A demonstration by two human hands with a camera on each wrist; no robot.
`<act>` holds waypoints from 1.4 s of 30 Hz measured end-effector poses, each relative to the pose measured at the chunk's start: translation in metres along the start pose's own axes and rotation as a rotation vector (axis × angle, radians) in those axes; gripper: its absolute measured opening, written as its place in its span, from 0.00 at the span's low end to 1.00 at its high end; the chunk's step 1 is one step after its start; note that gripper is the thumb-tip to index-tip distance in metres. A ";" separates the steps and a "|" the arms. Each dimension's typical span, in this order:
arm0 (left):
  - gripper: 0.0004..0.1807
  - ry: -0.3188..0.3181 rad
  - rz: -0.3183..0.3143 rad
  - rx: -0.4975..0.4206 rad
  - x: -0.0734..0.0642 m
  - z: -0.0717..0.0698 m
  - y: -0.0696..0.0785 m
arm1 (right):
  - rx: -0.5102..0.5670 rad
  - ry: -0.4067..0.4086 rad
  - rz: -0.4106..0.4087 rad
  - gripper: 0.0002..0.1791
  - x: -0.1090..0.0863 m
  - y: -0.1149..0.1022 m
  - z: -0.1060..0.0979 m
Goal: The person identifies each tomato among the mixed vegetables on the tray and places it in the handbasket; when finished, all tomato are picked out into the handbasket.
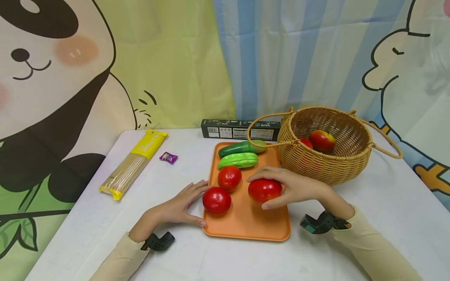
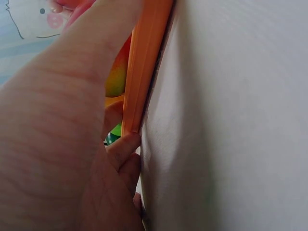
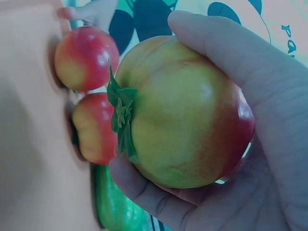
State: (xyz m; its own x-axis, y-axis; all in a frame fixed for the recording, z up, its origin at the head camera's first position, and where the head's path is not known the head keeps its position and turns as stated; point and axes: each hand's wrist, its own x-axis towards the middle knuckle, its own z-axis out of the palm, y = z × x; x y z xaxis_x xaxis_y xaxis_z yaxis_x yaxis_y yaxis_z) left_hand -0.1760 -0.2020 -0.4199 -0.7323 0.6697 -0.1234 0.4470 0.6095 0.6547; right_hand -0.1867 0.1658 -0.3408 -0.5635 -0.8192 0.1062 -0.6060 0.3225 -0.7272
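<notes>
My right hand (image 1: 295, 185) grips a red tomato (image 1: 265, 190) over the right half of an orange tray (image 1: 246, 228). In the right wrist view the tomato (image 3: 178, 115) shows a yellow-green end with a green leafy calyx, thumb and fingers around its sides. At the tray's left edge, my left hand (image 1: 179, 207) lies with fingers extended, its fingertips against the rim. Two more red tomatoes, one nearer (image 1: 216, 200) and one behind it (image 1: 229, 178), rest on the tray's left side. Behind them lie a light green cucumber (image 1: 238, 160) and a dark green one (image 1: 242, 148).
A wicker basket (image 1: 327, 164) with red fruit (image 1: 322, 141) inside stands right of the tray, one handle overhanging the tray's back corner. A black box (image 1: 240, 130) lies behind. At left are a yellow noodle packet (image 1: 135, 164) and a purple wrapped candy (image 1: 168, 157).
</notes>
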 end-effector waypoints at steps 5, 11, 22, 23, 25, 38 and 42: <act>0.54 0.002 0.006 0.005 0.000 0.000 0.000 | 0.003 0.018 -0.030 0.31 -0.002 0.000 -0.004; 0.54 0.006 0.017 0.008 0.000 0.000 0.000 | 0.002 0.032 0.002 0.32 -0.005 -0.003 -0.007; 0.54 0.005 0.012 0.008 0.000 0.000 -0.001 | -0.029 0.114 0.025 0.32 -0.011 -0.006 -0.016; 0.54 0.004 0.011 0.007 0.000 0.000 -0.001 | -0.028 0.127 0.015 0.33 -0.011 -0.006 -0.017; 0.54 0.004 0.012 0.007 0.000 0.000 -0.001 | -0.031 0.163 -0.012 0.33 -0.012 -0.006 -0.018; 0.54 0.007 0.024 0.000 0.001 0.001 -0.003 | -0.061 0.425 -0.105 0.44 -0.015 -0.010 -0.028; 0.54 0.005 0.015 -0.009 0.001 0.001 -0.003 | 0.002 0.431 -0.083 0.48 -0.016 -0.010 -0.030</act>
State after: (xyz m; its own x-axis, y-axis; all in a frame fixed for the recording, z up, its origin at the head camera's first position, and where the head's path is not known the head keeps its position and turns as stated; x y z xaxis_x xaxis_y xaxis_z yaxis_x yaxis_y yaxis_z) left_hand -0.1777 -0.2027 -0.4226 -0.7283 0.6764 -0.1101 0.4533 0.5960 0.6628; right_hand -0.1888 0.1897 -0.3150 -0.6962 -0.5691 0.4375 -0.6583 0.2631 -0.7053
